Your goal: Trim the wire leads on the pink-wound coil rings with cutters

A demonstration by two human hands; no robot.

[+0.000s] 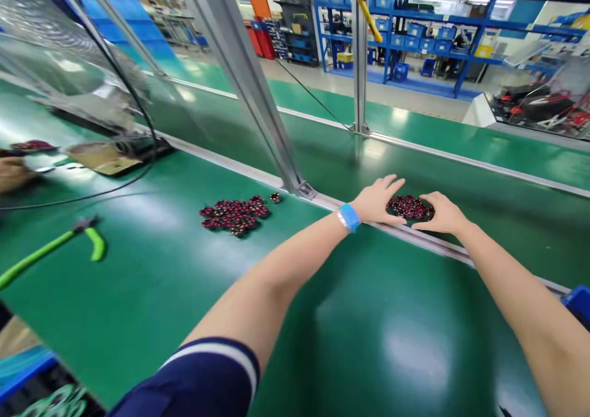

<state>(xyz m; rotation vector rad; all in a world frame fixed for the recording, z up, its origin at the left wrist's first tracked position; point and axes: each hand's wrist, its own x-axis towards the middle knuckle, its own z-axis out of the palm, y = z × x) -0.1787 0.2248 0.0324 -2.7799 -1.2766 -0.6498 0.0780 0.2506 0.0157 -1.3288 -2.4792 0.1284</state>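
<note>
Both of my arms reach forward over a green work surface [378, 318]. My left hand [378, 200] lies with fingers stretched out along the left side of a small heap of dark red ring-shaped parts [410, 207]. My right hand [441, 213] is cupped against the heap's right side, fingers curved over it. The heap sits just past a metal rail [415, 232], on the green belt [461, 177] behind it. A blue band [349, 216] is on my left wrist. A second, larger heap of the same parts [234, 214] lies to the left on the near surface, untouched.
A slanted aluminium post [249, 85] meets the rail beside the second heap; an upright post [360, 66] stands behind. Green-handled pliers [59, 245] lie at the left. Another person's hand [13, 174] and a black cable [92, 192] are at far left. Blue shelving [415, 29] fills the background.
</note>
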